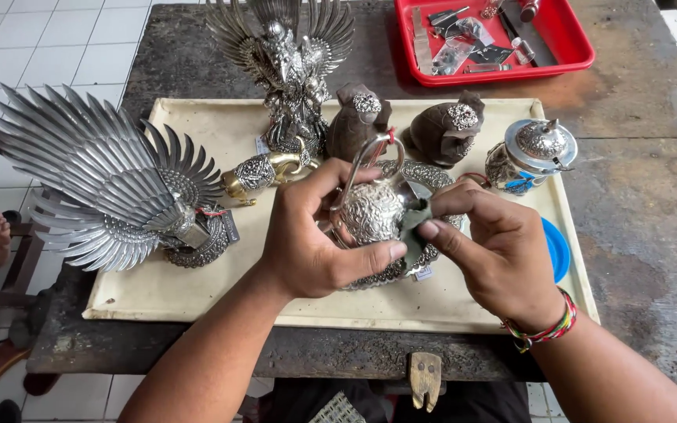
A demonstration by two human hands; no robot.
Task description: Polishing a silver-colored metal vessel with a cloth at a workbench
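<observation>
— Silver: what is hard to see?

— The pot (371, 210) is partly covered by both hands, and the plate (432, 176) under it mostly hidden.

— How is it held?

— Above the cream mat (197, 290). The left hand (315, 235) wraps closed around its embossed, shiny body. The right hand (483, 247) pinches a dark cloth (413, 223) against its side. A looped handle rises on top.

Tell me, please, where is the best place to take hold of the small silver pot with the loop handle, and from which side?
Probably by the round embossed body of the silver pot, from its left, as the left hand does now, thumb low across the front. The thin loop handle stands upright on top, so a grip there would likely let the pot swing. The right hand presses a dark cloth on its right side.
</observation>
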